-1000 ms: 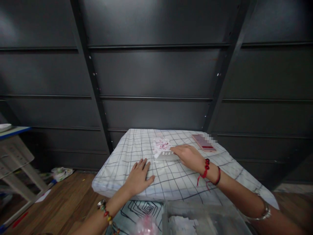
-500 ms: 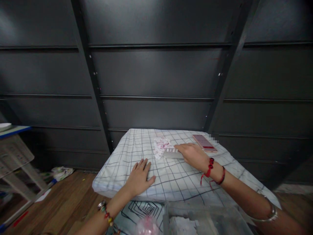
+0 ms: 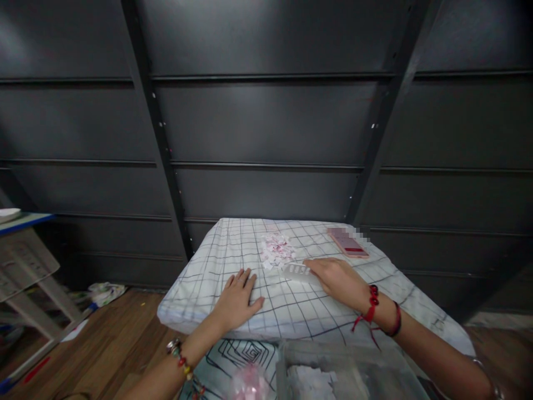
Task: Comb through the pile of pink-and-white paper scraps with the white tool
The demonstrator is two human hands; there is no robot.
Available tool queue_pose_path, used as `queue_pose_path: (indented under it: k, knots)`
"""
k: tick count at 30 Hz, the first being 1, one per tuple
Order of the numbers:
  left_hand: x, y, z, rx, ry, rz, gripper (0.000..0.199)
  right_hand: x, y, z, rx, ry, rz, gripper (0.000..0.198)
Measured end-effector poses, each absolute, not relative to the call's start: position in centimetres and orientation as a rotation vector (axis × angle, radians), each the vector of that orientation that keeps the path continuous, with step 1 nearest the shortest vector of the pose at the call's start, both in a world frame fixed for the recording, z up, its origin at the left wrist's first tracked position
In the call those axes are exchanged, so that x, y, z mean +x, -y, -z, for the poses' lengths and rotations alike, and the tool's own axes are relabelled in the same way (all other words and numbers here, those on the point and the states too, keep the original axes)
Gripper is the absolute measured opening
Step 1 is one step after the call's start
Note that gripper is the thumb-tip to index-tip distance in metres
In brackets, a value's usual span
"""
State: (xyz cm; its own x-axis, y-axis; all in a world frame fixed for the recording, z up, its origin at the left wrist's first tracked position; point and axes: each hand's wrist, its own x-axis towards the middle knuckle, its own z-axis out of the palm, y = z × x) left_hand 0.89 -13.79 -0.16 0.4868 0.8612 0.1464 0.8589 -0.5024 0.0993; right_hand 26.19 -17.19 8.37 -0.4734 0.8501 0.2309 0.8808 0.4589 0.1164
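Observation:
My left hand (image 3: 237, 300) lies flat, fingers apart, on a white cushion with a dark grid pattern (image 3: 291, 311). My right hand (image 3: 339, 276) rests on the cushion farther right, its fingers on a small flat white plastic piece (image 3: 296, 271) that it presses down or holds at one end. Just beyond that piece lies a heap of small pink and white paper scraps (image 3: 276, 248). Red bead bracelets circle my right wrist.
A pink phone (image 3: 347, 242) lies at the cushion's far right. A clear plastic box (image 3: 333, 375) with white scraps sits at the bottom, a pink bag (image 3: 249, 384) beside it. Dark metal shelving fills the background. A white rack (image 3: 25, 266) stands at left on the wood floor.
My right hand has drawn the white plastic piece toward me and to the right, away from the scrap heap. My left hand has stayed put.

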Motion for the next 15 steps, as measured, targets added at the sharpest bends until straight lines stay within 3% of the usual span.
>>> queue_pose_path:
  k: [15]
  knots:
    - [0.8, 13.7, -0.1, 2.672, -1.515, -0.211, 0.074, 25.2, 17.3, -8.2, -1.329, 2.647, 0.294, 0.037]
